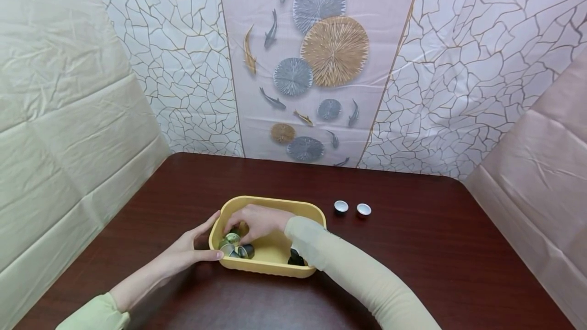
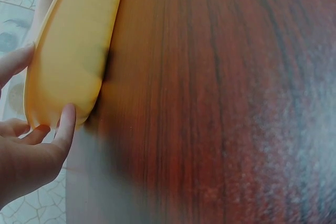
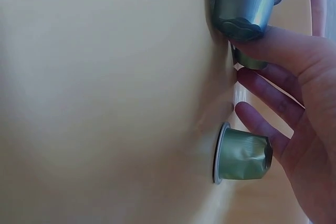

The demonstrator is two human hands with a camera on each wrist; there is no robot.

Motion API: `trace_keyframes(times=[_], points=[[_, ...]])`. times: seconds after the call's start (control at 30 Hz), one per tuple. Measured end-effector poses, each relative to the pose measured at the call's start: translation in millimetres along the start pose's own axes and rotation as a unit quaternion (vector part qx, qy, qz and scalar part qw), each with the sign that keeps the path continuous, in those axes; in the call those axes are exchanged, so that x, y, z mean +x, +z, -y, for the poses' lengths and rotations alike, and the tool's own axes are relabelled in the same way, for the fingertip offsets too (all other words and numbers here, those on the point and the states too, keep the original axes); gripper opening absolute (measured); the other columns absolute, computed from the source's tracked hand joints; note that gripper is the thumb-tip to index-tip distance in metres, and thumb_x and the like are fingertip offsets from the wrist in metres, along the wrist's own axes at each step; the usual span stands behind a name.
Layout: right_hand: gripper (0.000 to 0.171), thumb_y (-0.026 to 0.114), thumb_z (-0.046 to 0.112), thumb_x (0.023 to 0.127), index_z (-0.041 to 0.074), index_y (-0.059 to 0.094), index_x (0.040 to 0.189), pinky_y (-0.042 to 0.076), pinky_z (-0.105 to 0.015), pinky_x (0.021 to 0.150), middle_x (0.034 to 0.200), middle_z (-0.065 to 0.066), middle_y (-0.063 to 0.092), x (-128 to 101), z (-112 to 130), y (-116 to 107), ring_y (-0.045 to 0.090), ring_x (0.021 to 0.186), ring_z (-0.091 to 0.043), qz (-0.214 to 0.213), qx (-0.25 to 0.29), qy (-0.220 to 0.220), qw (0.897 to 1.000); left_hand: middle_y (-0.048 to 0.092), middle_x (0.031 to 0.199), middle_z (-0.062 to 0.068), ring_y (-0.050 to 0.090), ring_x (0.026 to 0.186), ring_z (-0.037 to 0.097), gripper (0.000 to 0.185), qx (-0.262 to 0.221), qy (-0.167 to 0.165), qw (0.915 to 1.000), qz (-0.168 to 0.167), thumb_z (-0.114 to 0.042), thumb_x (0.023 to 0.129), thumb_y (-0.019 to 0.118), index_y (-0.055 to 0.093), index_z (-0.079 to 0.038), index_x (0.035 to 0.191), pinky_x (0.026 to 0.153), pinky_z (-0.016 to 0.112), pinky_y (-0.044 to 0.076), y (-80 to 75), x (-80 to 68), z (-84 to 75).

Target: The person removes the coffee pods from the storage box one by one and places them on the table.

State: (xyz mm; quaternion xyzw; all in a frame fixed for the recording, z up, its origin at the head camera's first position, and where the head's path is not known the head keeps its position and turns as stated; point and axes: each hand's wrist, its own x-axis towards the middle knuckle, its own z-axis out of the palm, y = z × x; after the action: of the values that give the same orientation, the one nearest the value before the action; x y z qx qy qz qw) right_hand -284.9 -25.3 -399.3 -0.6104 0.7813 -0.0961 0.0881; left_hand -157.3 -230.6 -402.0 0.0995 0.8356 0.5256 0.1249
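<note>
My left hand point(image 1: 190, 248) grips the left end of a yellow bin point(image 1: 270, 273), thumb at the front corner and fingers toward the back. Inside the bin, my right hand point(image 1: 257, 222) reaches down among several coffee capsules at the left end. In the right wrist view, its thumb touches a blue-grey capsule point(image 3: 244, 3). Between thumb and fingers, a partly hidden green capsule point(image 3: 251, 60) shows. A second green capsule point(image 3: 244, 154) lies beside the lower fingers. Thumb and fingers stand apart.
Two capsules with silvery lids, a left one point(image 1: 341, 207) and a right one point(image 1: 364, 211), stand on the dark wood table point(image 1: 435, 248) beyond the bin's right end. A patterned cloth point(image 1: 293, 116) hangs behind the table. Pale cloths flank both sides.
</note>
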Motion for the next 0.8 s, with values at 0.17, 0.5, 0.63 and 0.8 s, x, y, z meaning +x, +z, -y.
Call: trace_keyframes(times=[0.17, 0.5, 0.63, 0.8], points=[[0.036, 0.078, 0.019, 0.083, 0.018, 0.070, 0.119, 0.043, -0.012, 0.089, 0.113, 0.009, 0.071, 0.4, -1.5, 1.1, 0.059, 0.098, -0.002, -0.003, 0.003, -0.002, 1.000, 0.021, 0.164, 0.018, 0.035, 0.143, 0.039, 0.098, 0.000, 0.000, 1.0000, 0.000, -0.027, 0.084, 0.078, 0.016, -0.028, 0.160, 0.108, 0.058, 0.033, -0.1, 0.2, 0.5], [0.035, 0.079, 0.020, 0.082, 0.019, 0.071, 0.116, 0.045, -0.011, 0.087, 0.108, 0.011, 0.071, -1.3, -3.6, -0.5, 0.060, 0.097, 0.000, -0.010, 0.041, 0.012, 0.999, 0.024, 0.163, 0.018, 0.030, 0.145, 0.038, 0.097, -0.001, 0.011, 0.9999, 0.000, -0.026, 0.084, 0.078, 0.017, -0.026, 0.160, 0.109, 0.056, 0.031, 1.4, -0.6, 2.2], [0.035, 0.079, 0.022, 0.082, 0.021, 0.070, 0.116, 0.047, -0.014, 0.090, 0.110, 0.013, 0.070, -3.2, -2.3, -7.6, 0.061, 0.101, 0.001, -0.006, 0.067, 0.030, 0.997, 0.020, 0.165, 0.017, 0.020, 0.149, 0.039, 0.097, 0.000, 0.009, 1.0000, -0.002, -0.026, 0.083, 0.078, 0.018, -0.027, 0.160, 0.110, 0.060, 0.028, 1.3, -0.4, 1.2], [0.036, 0.081, 0.024, 0.083, 0.023, 0.069, 0.117, 0.049, -0.018, 0.092, 0.111, 0.014, 0.070, -6.0, -2.5, -19.4, 0.061, 0.102, 0.003, -0.014, 0.091, 0.057, 0.994, 0.026, 0.162, 0.019, 0.028, 0.146, 0.040, 0.096, 0.001, 0.007, 1.0000, -0.002, -0.026, 0.084, 0.078, 0.018, -0.027, 0.159, 0.107, 0.058, 0.032, 0.1, -0.9, 0.4]])
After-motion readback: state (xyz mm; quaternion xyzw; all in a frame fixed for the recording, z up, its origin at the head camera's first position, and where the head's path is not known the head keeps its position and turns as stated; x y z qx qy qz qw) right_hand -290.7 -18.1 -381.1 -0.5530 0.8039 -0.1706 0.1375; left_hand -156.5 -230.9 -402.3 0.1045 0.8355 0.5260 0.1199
